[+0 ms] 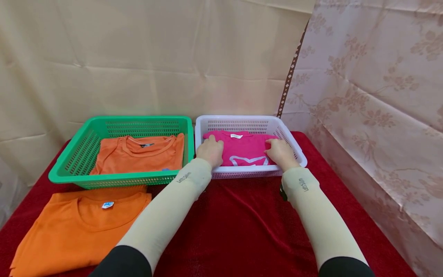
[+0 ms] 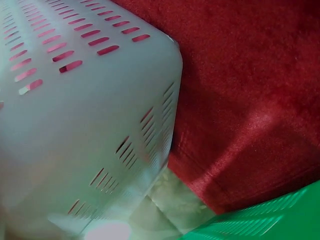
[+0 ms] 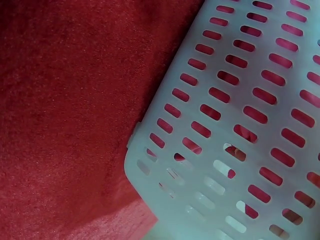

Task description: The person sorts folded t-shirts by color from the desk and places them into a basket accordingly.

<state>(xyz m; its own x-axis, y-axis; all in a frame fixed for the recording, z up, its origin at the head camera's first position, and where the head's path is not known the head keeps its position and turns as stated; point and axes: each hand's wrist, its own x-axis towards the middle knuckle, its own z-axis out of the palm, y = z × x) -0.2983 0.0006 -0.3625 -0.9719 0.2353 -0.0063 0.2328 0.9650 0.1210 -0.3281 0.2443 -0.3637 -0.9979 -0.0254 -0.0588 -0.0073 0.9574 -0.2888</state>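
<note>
Pink cloth lies in the white basket (image 1: 238, 117): it is a folded pink shirt (image 1: 242, 149), its neck with a small white label towards the far side, and a pale outlined shape near the front rim. The person's left hand (image 1: 210, 151) reaches over the basket and touches the left part of the shirt, with the fingers bent. The right hand (image 1: 281, 152) is at the right part; its thumb and forefinger touch the cloth. Whether either hand really pinches the fabric, I cannot tell. Both wrist views show mostly the slotted walls of the basket, with pink behind the slots.

Just beside, on the left, stands a green basket (image 1: 138, 118), which holds a folded orange shirt (image 1: 149, 156). In front of it, a brighter orange shirt (image 1: 93, 223) lies folded on the red-covered counter (image 1: 238, 219).
</note>
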